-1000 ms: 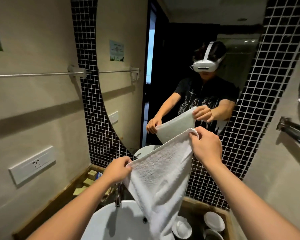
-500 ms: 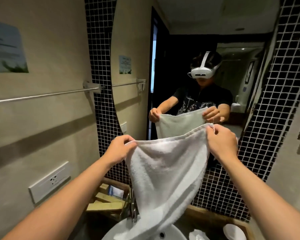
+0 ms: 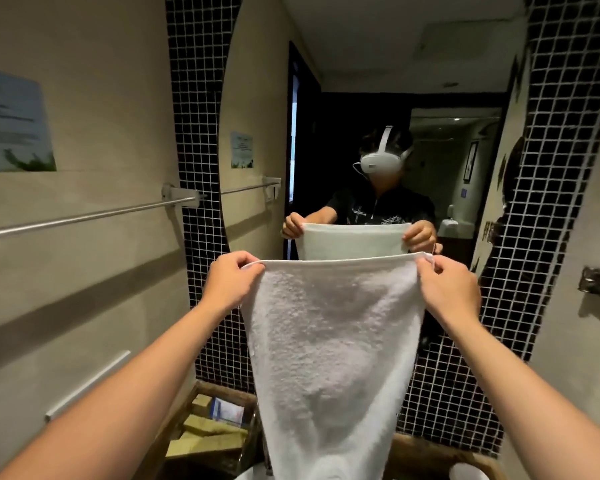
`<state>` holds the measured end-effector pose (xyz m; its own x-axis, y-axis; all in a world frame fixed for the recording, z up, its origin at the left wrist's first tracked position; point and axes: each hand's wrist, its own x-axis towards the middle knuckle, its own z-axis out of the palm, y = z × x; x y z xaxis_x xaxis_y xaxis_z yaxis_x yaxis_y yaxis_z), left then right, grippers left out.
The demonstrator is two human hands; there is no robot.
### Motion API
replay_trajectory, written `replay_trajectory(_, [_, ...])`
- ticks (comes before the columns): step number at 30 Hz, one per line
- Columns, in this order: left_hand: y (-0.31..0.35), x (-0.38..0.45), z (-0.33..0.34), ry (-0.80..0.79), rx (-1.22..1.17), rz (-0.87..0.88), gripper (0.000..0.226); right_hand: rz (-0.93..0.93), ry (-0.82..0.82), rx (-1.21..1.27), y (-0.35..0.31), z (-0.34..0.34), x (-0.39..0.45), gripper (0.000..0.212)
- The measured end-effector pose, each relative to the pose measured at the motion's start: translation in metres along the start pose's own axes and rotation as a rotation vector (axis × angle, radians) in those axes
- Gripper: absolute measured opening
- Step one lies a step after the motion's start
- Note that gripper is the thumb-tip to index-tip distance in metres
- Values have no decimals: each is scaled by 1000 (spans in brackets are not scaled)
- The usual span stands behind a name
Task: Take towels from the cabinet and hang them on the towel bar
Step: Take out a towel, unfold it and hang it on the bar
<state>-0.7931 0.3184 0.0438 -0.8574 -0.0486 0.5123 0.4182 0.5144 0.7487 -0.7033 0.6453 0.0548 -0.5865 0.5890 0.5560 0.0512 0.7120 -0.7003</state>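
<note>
The left hand (image 3: 230, 284) and right hand (image 3: 448, 289) each pinch a top corner of the white towel (image 3: 329, 344), stretched right of the towel bar (image 3: 84, 216). Keeping that edge taut should help draping.

I hold both bare arms stretched forward and raised. My left hand (image 3: 231, 284) and right hand (image 3: 447, 292) sit level, well apart, knuckles up, each grip pinched closed on a top corner of a towel (image 3: 329, 341).
</note>
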Motion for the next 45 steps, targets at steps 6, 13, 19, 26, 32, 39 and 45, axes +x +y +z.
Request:
replay_trajectory(6, [-4,1,1,-42,-113,-78,14,-14,-14,-43,3,2,-5,42])
replay_trajectory(13, [-16,-4,4,-243,-156,-333,9,-4,-62,-133,5,8,-15,42])
replay_trajectory(19, [-12,-22,22,-738,-321,-706,6,37,-297,-189,8,28,-35,36])
replay_trajectory(26, [21,-36,70,-646,-406,-608,17,-179,-528,-35,-21,50,-61,52])
replay_trajectory(32, [36,-38,89,-548,-458,-580,17,-230,-532,59,-24,64,-63,44])
replay_trajectory(39, [41,-41,87,-495,-546,-597,13,-286,-590,133,-25,62,-62,38])
replay_trajectory(45, [48,-44,83,-439,-590,-629,13,-390,-637,98,-27,63,-67,32])
